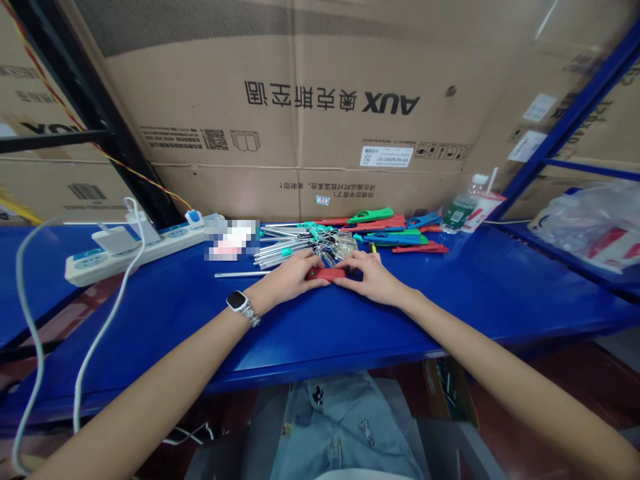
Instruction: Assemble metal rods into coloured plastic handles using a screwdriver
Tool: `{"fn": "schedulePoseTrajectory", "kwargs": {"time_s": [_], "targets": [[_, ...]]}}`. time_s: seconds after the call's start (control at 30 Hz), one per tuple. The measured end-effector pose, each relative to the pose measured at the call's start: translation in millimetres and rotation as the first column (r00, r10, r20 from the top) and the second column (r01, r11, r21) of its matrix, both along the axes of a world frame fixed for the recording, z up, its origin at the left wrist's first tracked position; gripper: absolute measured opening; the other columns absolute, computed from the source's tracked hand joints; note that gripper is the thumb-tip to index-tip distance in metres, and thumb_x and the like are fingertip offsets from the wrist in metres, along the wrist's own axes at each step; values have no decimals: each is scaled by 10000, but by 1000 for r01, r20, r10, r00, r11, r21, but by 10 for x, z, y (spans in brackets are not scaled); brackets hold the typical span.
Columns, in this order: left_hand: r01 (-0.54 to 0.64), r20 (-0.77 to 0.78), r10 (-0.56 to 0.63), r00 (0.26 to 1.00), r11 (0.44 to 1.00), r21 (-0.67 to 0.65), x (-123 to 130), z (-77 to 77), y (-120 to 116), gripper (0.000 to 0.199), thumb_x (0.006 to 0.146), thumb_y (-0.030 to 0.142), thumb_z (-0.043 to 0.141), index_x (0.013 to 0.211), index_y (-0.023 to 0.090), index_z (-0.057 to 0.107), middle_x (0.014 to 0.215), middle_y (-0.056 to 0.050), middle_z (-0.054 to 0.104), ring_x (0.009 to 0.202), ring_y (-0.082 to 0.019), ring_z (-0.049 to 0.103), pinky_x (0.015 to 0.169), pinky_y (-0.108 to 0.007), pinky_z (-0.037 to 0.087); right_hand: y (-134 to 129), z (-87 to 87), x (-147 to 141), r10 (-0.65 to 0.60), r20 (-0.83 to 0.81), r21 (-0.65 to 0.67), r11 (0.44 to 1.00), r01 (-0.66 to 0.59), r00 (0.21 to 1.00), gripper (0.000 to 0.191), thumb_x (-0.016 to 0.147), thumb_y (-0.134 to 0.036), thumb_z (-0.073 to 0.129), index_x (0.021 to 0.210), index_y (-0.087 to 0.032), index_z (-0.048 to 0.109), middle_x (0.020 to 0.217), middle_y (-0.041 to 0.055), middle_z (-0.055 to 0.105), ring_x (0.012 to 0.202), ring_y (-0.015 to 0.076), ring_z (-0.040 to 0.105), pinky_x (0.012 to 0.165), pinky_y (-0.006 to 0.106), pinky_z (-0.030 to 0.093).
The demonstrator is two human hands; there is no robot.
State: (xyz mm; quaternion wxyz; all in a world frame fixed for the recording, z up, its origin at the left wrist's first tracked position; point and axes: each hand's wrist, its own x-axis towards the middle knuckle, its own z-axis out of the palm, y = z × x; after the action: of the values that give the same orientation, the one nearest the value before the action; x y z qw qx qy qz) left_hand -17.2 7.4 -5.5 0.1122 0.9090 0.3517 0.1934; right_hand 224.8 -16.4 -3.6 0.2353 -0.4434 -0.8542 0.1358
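Observation:
A red plastic casing [327, 274], shaped like a long lighter's handle, lies low over the blue tabletop between my two hands. My left hand [294, 277] is closed on its left end, thumb along the near side and fingers at the far side. On the right end, my right hand [373, 277] pinches it in the same way. Just beyond my hands is a pile of thin metal tubes [280, 248] with wires and small metal parts. Green, blue and red plastic casings [373, 215] lie behind and to the right. A single metal tube [240, 275] rests left of my left hand.
A white power strip [135, 250] with plugged-in chargers and a white cable [113, 313] is at the left. A bottle [460, 207] and a cup with a straw stand back right. Large cardboard boxes [310, 147] wall the rear. Blue posts frame the right side.

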Motion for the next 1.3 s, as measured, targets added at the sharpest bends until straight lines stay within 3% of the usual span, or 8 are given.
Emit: {"fn": "schedulePoseTrajectory", "kwargs": {"time_s": [0.27, 0.53, 0.77, 0.9, 1.03, 1.3], "targets": [[-19, -16, 17, 1000, 994, -111, -126, 135, 16, 317, 867, 435, 697, 1054, 180, 672, 1034, -87, 658, 896, -242, 624, 779, -360, 494, 69, 130, 25, 98, 121, -24, 995, -96, 988, 248, 986, -429, 617, 1114, -236, 708, 1087, 76, 672, 1027, 262, 612, 1028, 525, 334], [-63, -16, 61, 998, 957, -283, -329, 279, -3, 387, 801, 473, 744, 1063, 191, 710, 942, -47, 723, 818, -223, 647, 728, -328, 487, 149, 276, -6, 143, 214, -60, 989, -133, 966, 214, 939, -404, 689, 1019, -210, 729, 999, 64, 700, 907, 239, 621, 854, 401, 386], [-115, -13, 115, 993, 978, -176, -368, 295, 1, 544, 741, 576, 796, 1116, 190, 721, 1034, -72, 647, 863, -236, 634, 771, -352, 499, 177, 283, -24, 130, 240, -32, 992, -126, 962, 213, 907, -416, 720, 1003, -226, 735, 1007, 64, 695, 950, 263, 623, 868, 423, 400], [-89, -25, 86, 996, 983, -159, -386, 281, 13, 409, 787, 559, 759, 972, 195, 732, 894, -37, 651, 774, -207, 608, 692, -320, 463, 187, 291, -30, 134, 251, -35, 991, -130, 959, 208, 903, -418, 723, 1004, -237, 740, 1023, 65, 700, 976, 273, 626, 880, 437, 406], [-97, -38, 93, 995, 986, -139, -377, 272, 21, 379, 771, 520, 778, 961, 195, 737, 883, -43, 659, 778, -216, 603, 683, -326, 452, 156, 328, -63, 116, 278, -39, 993, -110, 954, 207, 893, -414, 734, 977, -225, 734, 1014, 73, 714, 962, 280, 629, 871, 446, 403], [-124, -49, 115, 992, 958, -261, -353, 307, 7, 350, 772, 461, 777, 976, 179, 734, 835, -44, 696, 759, -215, 603, 673, -330, 438, 200, 380, -57, 168, 291, -76, 985, -152, 942, 194, 943, -398, 670, 997, -223, 734, 987, 72, 708, 902, 255, 638, 787, 386, 438]]}}
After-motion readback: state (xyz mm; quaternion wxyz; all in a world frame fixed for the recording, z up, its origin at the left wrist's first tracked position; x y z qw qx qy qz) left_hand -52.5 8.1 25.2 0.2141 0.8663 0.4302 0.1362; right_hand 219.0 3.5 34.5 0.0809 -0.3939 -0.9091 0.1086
